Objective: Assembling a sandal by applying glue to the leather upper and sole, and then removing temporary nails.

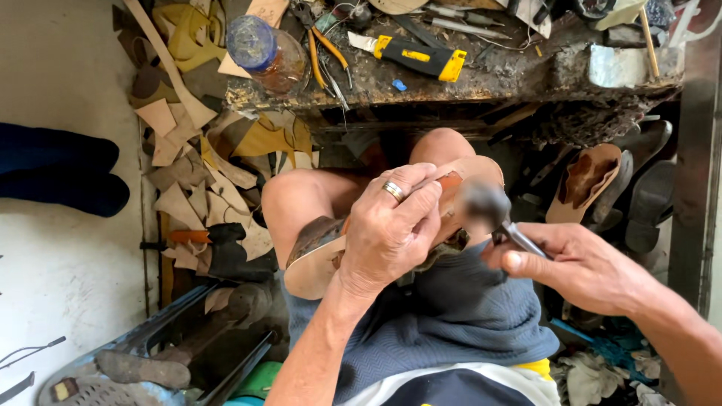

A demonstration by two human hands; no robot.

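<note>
Counter (481, 83), dark and grimy, runs along the top; near its front edge a yellow-and-black utility knife (420, 58), orange-handled pliers (325, 56) to its left, a blue-capped jar (265, 46) at the left corner. Leather scraps (197, 188) are piled on the floor below that corner. Tan sandal sole (320, 267) lies across the person's bare knees, long axis running lower-left to upper-right, toe end up right. Left hand (391, 229), ring on one finger, is clamped over the sole's middle, pinning it to the lap. Right hand (579, 263) has its grip closed around a hammer (489, 209) handle; the blurred head sits just right of the sole's upper end, so the right hand is nearer that end.
</note>
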